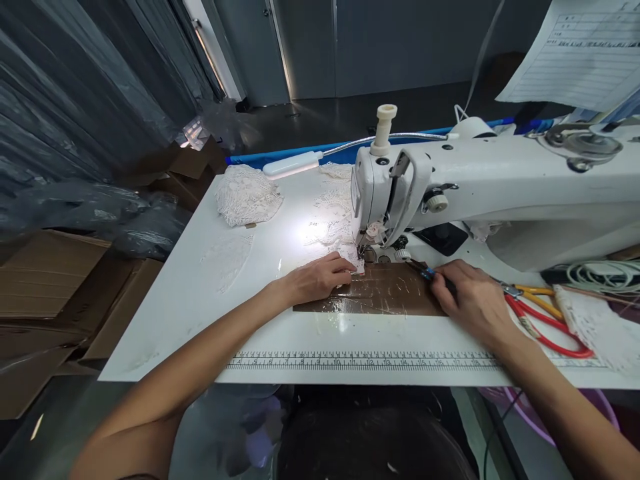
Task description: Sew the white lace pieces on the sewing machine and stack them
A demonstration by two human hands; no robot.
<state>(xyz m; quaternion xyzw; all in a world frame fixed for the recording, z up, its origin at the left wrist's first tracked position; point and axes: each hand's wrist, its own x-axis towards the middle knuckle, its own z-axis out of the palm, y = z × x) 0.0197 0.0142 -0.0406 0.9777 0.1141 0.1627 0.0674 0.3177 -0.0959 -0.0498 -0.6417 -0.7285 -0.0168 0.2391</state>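
My left hand (325, 275) rests just left of the sewing machine's needle, fingers together, holding the edge of a white lace piece (344, 251) down at the presser foot (361, 252). The lace runs back across the table behind the machine head. In my right hand (463, 290) is a pair of small thread snips (425, 271) with a blue part, its tip pointing left toward the foot; the grip is mostly hidden by my fingers. Under both hands lies a brown taped patch (390, 290) with thread bits on it.
A lace bundle (247, 195) sits at the back left under the lamp (293, 165). Red-handled scissors (547, 333), a yellow-handled tool (543, 300) and folded white lace (595, 327) lie at right. A printed ruler (360, 361) follows the front edge. Cardboard boxes (50, 273) stand left.
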